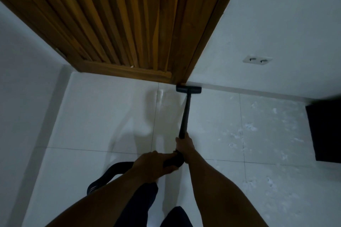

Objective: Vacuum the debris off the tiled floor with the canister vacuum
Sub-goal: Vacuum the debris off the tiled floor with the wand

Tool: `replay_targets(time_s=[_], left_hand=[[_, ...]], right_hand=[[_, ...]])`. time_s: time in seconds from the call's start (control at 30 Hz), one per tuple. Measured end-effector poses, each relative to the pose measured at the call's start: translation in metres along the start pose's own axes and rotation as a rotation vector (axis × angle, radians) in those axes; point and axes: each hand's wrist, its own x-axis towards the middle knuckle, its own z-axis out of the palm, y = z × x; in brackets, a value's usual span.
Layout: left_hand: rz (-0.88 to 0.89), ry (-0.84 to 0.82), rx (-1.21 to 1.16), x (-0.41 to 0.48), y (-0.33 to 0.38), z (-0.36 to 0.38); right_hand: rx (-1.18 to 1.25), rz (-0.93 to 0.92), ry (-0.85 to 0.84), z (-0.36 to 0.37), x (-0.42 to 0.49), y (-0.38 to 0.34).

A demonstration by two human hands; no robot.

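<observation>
Wand (pixel 185 114) gripped by right hand (pixel 183 143), handle (pixel 174 161) by left hand (pixel 151 164), nozzle (pixel 188 89) beside door frame (pixel 203 42)

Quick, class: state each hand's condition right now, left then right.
Left hand: closed, gripping the black handle of the vacuum.
Right hand: closed, gripping the wand.
</observation>
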Motion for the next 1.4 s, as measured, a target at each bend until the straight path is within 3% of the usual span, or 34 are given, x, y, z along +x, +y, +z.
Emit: replay_targets(time_s=[0.27,0.47,0.67,0.83,1.2,1.4], left_hand=[[0.025,0.008,0.077,-0.04,-0.024,0.011],[-0.041,0.109,-0.03,-0.042,-0.038,0.007],[-0.078,0.084,-0.043,-0.058,-0.043,0.013],[-0.057,0.036,-0.044,-0.086,-0.024,0.047],[-0.215,-0.029,-0.044,-0.144,0.033,0.158],[-0.143,-0.029,-0.02,-0.191,0.072,0.242]], right_hand=[[0.125,-0.014,-0.148,0.037,-0.034,0.022],[0.072,-0.029,-0.15,0.047,-0.022,-0.009],[0.003,-0.008,-0.147,0.06,-0.033,-0.002],[-0.049,0.004,-0.164,0.056,-0.062,0.036],[-0.128,-0.022,-0.204,0.037,-0.128,0.148],[-0.234,-0.014,-0.267,0.02,-0.174,0.24]])
